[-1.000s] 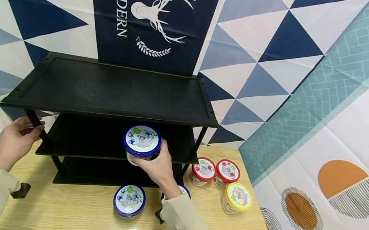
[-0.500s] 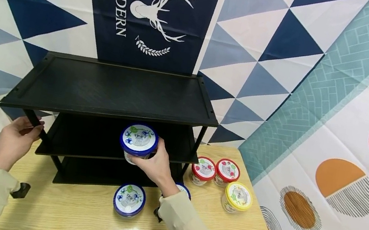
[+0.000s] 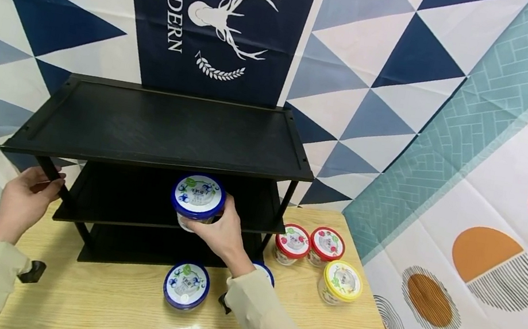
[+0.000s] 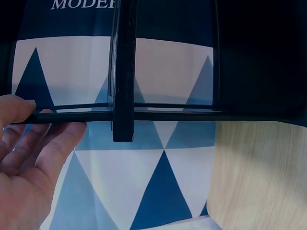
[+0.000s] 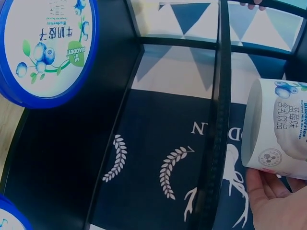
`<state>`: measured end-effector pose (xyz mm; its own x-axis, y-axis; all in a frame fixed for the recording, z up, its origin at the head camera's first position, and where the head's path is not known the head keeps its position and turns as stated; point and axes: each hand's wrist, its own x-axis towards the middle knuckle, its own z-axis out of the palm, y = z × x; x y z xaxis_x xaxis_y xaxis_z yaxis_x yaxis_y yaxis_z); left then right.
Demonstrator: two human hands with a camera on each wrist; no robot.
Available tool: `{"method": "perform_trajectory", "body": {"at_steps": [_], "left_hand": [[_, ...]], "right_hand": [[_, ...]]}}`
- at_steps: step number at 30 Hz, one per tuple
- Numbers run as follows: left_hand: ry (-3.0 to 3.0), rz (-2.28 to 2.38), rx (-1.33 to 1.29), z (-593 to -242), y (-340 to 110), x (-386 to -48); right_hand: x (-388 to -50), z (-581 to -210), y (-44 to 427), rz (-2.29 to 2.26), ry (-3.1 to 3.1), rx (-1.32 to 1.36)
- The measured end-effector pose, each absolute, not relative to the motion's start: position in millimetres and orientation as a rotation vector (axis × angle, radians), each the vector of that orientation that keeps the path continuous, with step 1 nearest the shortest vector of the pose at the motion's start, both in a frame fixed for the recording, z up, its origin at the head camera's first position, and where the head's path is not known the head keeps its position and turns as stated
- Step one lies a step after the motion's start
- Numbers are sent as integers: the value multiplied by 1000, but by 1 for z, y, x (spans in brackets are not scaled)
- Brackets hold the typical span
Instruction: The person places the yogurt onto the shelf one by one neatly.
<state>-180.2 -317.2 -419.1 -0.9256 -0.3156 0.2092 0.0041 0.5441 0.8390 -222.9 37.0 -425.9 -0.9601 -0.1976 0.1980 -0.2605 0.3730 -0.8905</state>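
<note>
The right hand [image 3: 222, 234] grips a white tub with a blue lid [image 3: 198, 196] at the front of the black rack's middle shelf [image 3: 127, 197]. In the right wrist view, fingers [image 5: 268, 189] hold that tub's printed side [image 5: 283, 127]. At the rack's left end, the left hand [image 3: 24, 203] has thumb and fingers round a black post; the left wrist view shows the thumb and fingertips on the thin post [image 4: 72, 116]. One blue-lidded tub [image 3: 186, 286] stands on the table before the rack; another [image 3: 264, 272] is partly hidden behind the right forearm.
Two red-lidded tubs [image 3: 294, 242] [image 3: 327, 243] and a yellow-lidded tub [image 3: 341, 282] stand on the wooden table [image 3: 115, 302], right of the rack. The rack's top shelf [image 3: 175, 129] overhangs the held tub. Patterned cloth [image 3: 355, 57] hangs behind.
The right hand and its tub have shifted slightly left and a little up in the head view. The left hand stays on the post.
</note>
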Motion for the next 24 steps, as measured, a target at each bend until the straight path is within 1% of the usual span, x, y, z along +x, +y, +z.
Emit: {"method": "perform_trajectory", "body": {"at_steps": [24], "left_hand": [[-2428,-1325,255,-420,-317,-180]], "right_hand": [[-227,-428,24,1687,-2555,426]]}}
